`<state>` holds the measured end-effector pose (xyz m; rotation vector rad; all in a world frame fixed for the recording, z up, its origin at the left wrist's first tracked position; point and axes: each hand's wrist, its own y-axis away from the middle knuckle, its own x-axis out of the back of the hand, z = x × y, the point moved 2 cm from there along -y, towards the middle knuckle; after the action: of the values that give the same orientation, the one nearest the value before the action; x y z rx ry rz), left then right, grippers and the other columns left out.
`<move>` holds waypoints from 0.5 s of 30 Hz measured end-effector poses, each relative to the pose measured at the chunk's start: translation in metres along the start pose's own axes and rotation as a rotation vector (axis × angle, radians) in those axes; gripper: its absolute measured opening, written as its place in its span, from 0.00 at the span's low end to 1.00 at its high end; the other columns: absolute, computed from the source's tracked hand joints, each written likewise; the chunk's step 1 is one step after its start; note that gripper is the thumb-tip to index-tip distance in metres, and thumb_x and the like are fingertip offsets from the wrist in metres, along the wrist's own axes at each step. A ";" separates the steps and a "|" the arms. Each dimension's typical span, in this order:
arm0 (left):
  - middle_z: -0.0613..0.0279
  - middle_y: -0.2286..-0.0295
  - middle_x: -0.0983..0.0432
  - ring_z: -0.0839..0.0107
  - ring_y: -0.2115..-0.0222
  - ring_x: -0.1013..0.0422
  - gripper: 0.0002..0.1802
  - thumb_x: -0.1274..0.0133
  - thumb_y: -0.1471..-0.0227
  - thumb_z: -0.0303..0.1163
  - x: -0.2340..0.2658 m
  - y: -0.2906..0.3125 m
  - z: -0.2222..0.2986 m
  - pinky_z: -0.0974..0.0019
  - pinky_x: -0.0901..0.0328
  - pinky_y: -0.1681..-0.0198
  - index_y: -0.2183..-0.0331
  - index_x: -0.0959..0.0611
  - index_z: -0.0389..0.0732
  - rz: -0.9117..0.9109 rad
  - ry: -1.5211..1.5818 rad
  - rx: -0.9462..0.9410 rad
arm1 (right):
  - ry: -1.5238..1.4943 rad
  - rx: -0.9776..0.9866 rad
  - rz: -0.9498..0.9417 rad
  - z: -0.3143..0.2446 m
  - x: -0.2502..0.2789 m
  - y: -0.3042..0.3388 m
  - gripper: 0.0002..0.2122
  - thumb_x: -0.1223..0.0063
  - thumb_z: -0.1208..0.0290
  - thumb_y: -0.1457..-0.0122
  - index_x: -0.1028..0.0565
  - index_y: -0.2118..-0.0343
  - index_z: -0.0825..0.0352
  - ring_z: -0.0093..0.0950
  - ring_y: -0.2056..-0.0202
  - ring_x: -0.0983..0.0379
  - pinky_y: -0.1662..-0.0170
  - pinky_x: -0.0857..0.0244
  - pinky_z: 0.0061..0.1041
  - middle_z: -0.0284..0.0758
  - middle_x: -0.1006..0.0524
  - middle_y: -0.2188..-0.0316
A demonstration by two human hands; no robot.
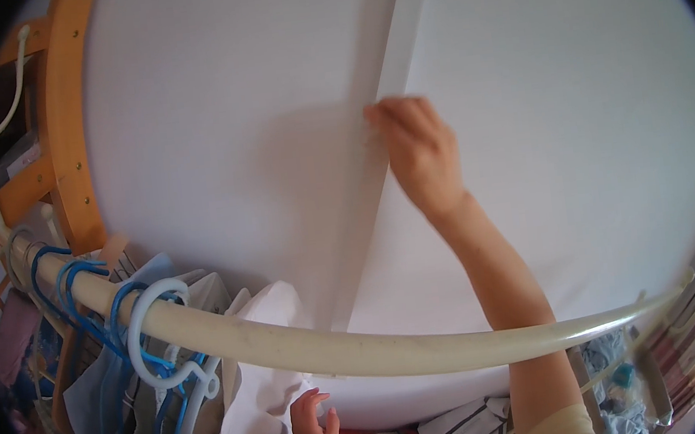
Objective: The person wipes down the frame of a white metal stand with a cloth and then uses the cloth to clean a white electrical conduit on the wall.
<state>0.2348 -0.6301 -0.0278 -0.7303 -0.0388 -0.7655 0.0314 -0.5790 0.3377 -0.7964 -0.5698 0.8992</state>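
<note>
Head cam, right hand reaching by wall strip, fingers bending in, can't tell if it's gripping anything, left hand hanging half-open, looking empty, near white cloth

The raised bare right hand curls its fingers; below that grip, the bare left hand parts thumb from fingers

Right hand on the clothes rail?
No, the right hand is raised at the white strip, clear of the clothes rail.
</note>
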 end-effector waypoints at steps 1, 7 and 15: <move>0.49 0.59 0.29 0.52 0.55 0.35 0.17 0.46 0.58 0.22 -0.002 0.000 -0.001 0.55 0.41 0.51 0.61 0.25 0.38 -0.007 0.002 0.000 | 0.041 -0.007 0.043 0.014 0.001 -0.013 0.11 0.48 0.84 0.57 0.24 0.67 0.69 0.32 0.67 0.29 0.70 0.31 0.27 0.33 0.26 0.67; 0.50 0.59 0.29 0.52 0.55 0.35 0.17 0.46 0.58 0.22 -0.004 0.001 -0.001 0.56 0.41 0.51 0.61 0.25 0.38 -0.015 0.039 0.025 | 0.119 -0.099 0.177 0.019 0.000 -0.025 0.10 0.49 0.83 0.55 0.23 0.68 0.69 0.34 0.66 0.30 0.69 0.31 0.29 0.34 0.25 0.66; 0.48 0.57 0.32 0.50 0.53 0.37 0.20 0.48 0.57 0.20 0.019 0.006 -0.006 0.55 0.42 0.47 0.58 0.27 0.35 0.044 0.019 0.132 | -0.054 -0.055 -0.176 -0.090 0.002 0.124 0.13 0.46 0.81 0.56 0.24 0.64 0.75 0.33 0.63 0.28 0.69 0.30 0.27 0.37 0.25 0.62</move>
<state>0.2513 -0.6424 -0.0303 -0.5969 -0.0558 -0.7208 0.0406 -0.5629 0.1852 -0.7604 -0.7030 0.7475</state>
